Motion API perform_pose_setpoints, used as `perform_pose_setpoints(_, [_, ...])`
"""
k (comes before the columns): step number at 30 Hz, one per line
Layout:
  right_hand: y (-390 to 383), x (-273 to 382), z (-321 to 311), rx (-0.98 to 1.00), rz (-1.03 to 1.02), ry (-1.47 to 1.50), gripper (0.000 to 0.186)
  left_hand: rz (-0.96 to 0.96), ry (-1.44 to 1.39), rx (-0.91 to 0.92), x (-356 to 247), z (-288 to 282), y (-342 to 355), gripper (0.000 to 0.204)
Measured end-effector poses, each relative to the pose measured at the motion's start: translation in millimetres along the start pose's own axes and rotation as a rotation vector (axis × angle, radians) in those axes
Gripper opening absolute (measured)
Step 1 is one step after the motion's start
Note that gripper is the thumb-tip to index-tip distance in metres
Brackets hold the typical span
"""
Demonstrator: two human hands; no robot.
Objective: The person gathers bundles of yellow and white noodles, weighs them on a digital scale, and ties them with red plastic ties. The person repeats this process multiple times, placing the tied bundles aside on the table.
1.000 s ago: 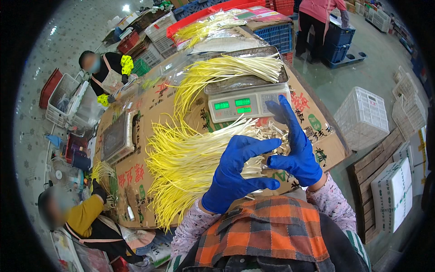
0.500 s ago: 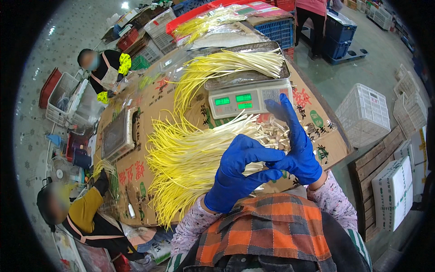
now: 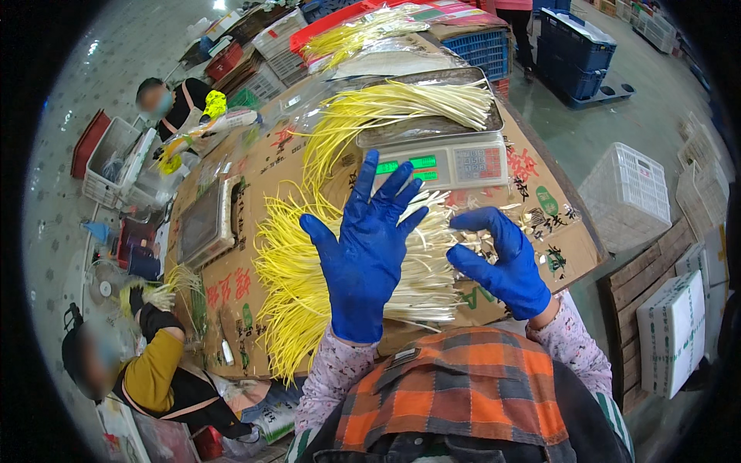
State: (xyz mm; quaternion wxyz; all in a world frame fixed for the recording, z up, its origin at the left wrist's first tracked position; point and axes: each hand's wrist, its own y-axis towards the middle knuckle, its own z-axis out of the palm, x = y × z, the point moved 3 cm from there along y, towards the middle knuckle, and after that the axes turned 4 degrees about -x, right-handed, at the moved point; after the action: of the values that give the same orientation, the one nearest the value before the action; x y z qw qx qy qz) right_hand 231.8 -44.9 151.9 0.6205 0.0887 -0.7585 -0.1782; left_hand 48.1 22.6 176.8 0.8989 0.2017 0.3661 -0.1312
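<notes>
My left hand [image 3: 367, 247], in a blue glove, is raised with its fingers spread wide and holds nothing. It hovers over a big pile of long yellow-white stalks [image 3: 289, 285] lying on the cardboard-covered table [image 3: 231, 282]. My right hand [image 3: 502, 266], also gloved in blue, is over the pale ends of the pile, with index finger curled toward the thumb. Whether something thin is pinched there I cannot tell. Just behind my hands stands an electronic scale [image 3: 448, 163], and its metal tray carries a bundle of the same stalks [image 3: 401, 104].
A second scale [image 3: 204, 220] sits at the table's left side. One person in a yellow sleeve [image 3: 154, 370] works at lower left, another [image 3: 174, 100] at upper left. A white crate [image 3: 629, 193], blue crates [image 3: 579, 46] and a white box [image 3: 671, 332] stand at the right.
My hands were together over the pile's pale ends. Now they have parted: the left has lifted and spread its fingers, and the right has drawn off to the right.
</notes>
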Motion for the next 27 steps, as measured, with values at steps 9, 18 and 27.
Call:
perform_pose_setpoints(9, [0.1,25.1,45.9,0.343,-0.420,-0.372,0.035,-0.056,-0.119,-0.161,15.9,-7.1,5.0,0.099])
perform_pose_setpoints(18, [1.9,19.3,74.2,0.424,-0.467,-0.440,0.021,-0.089,-0.034,-0.156,28.2,-8.0,4.9,0.105])
perform_pose_setpoints(27, [0.9,11.8,76.6,0.478,-0.563,-0.183,0.023,-0.120,-0.026,-0.062,24.7,-5.6,9.2,0.107])
